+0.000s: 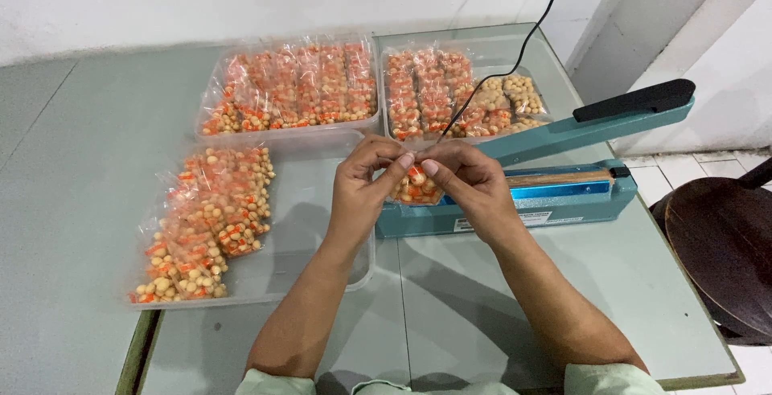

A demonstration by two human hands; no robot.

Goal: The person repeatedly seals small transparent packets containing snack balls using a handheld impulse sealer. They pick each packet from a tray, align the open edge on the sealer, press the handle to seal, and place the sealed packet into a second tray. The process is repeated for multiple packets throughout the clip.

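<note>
A small clear bag (416, 186) of beige and orange snacks hangs between both hands just above the near end of the teal sealer (555, 190). The left hand (366, 178) pinches the bag's top edge from nine o'clock with thumb and fingers closed on the film; the right hand (466, 182) grips the same edge from three o'clock. Both are grasping the bag, none released. The risk, as I judge it, is that the mouth bunches or a snack sits in the fold, so the seam would come out wrinkled or leaky; a loose pinch could also tip the bag and spill it onto the table (450, 298). The sealer's arm (595, 126) stands raised toward two o'clock, its black handle high, with a black cord (515, 57) running up to twelve o'clock across the far-right tray (539, 69); that cord lies close over the hands and could snag. At eleven o'clock a second tray (215, 94) is packed with filled bags. At nine o'clock a nearer tray (310, 202) holds a heap of bags along its left side, its right part bare under the left wrist. A dark round stool (716, 242) stands at four o'clock beside the table.
</note>
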